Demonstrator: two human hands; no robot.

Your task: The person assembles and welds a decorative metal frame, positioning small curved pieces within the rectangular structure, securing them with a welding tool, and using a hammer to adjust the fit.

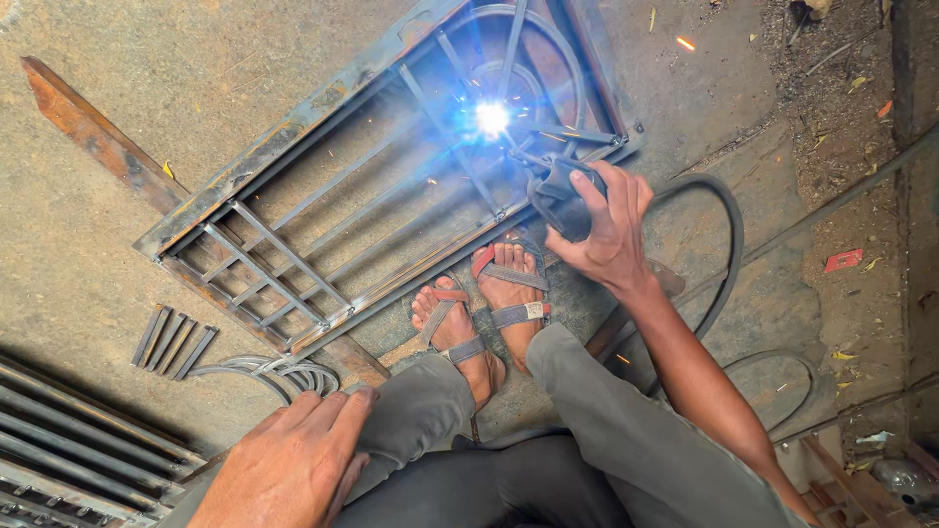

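Right hand (611, 220) has its fingers wrapped tight on the dark electrode holder (562, 196). The rod runs up-left from the fingers to a white-blue arc (492, 118) on the rusty steel window grille (293, 147), which lies flat on concrete w/ its long axis diagonal. Black cable (729, 254) loops behind. Left hand (293, 460) is far off, fingers loosely together, resting palm-down on the knee, gripping nothing. Short flat bars (174, 340) lie nearby.

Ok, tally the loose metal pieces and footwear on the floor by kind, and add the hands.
Short flat bars beside the grille: 4
Welded grille frame: 1
Rusty angle bar under the frame: 1
Sandals: 2
Hands: 2, the right hand holding the electrode holder, the left hand on the knee
Total: 10
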